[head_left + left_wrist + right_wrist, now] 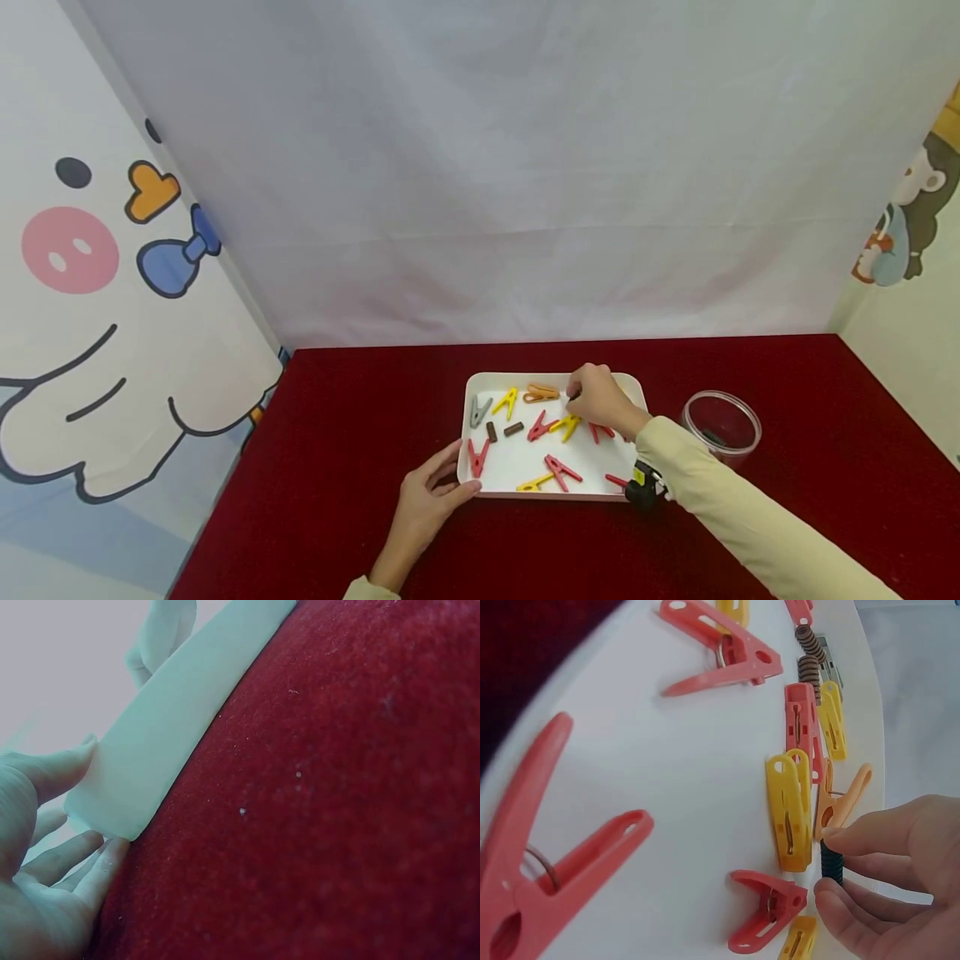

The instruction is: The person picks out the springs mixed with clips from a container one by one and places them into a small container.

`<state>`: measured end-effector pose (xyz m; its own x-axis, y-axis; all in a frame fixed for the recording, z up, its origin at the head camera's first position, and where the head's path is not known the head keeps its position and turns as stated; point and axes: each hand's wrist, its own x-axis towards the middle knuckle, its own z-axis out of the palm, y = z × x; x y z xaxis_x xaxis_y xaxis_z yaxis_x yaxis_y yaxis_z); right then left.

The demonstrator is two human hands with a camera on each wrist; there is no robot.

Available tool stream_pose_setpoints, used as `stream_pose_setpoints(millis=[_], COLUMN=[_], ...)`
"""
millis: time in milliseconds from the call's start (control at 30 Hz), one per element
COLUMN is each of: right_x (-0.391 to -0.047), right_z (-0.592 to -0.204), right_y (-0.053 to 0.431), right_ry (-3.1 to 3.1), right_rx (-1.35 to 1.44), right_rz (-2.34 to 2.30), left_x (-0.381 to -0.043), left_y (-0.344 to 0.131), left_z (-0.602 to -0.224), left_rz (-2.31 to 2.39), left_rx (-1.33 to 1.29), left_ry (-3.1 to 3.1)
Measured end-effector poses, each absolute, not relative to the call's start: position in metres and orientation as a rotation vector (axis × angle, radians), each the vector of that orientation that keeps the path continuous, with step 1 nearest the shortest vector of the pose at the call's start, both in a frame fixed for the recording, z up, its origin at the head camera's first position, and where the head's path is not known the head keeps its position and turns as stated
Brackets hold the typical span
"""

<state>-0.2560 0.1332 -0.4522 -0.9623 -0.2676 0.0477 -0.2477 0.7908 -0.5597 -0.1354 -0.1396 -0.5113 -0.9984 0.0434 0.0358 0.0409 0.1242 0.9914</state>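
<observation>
A white tray (525, 493) holds clothespins and small ribbed cylinders. At its near left corner my left hand (423, 500) grips the tray, thumb on the front wall and fingers around the side. In the left wrist view that hand (52, 847) straddles the corner (124, 802). Over the tray's far right part, my right hand (603, 397) pinches a small dark ribbed cylinder (832, 864) between thumb and fingertips. Beside it lie an orange clothespin (828, 796), a yellow clothespin (789, 817) and a red clothespin (772, 909). Two brown ribbed cylinders (513, 429) lie farther left.
A clear round jar (722, 429) with something dark inside stands right of the tray on the red cloth (337, 433). A grey clothespin (480, 410) lies at the tray's left. Behind the table hangs a white curtain (525, 208).
</observation>
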Motion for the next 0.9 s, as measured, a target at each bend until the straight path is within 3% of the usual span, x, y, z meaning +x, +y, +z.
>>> stream_pose_setpoints(millis=[900], right_x=[-0.237], right_z=[-0.433], right_y=[0.148], right_ry=[2.952], right_rx=[-0.485], right_rz=[-0.999], left_x=[-0.137], left_y=[-0.138], left_z=[-0.512], left_rz=[2.090], left_rx=[0.061], left_ry=[2.347])
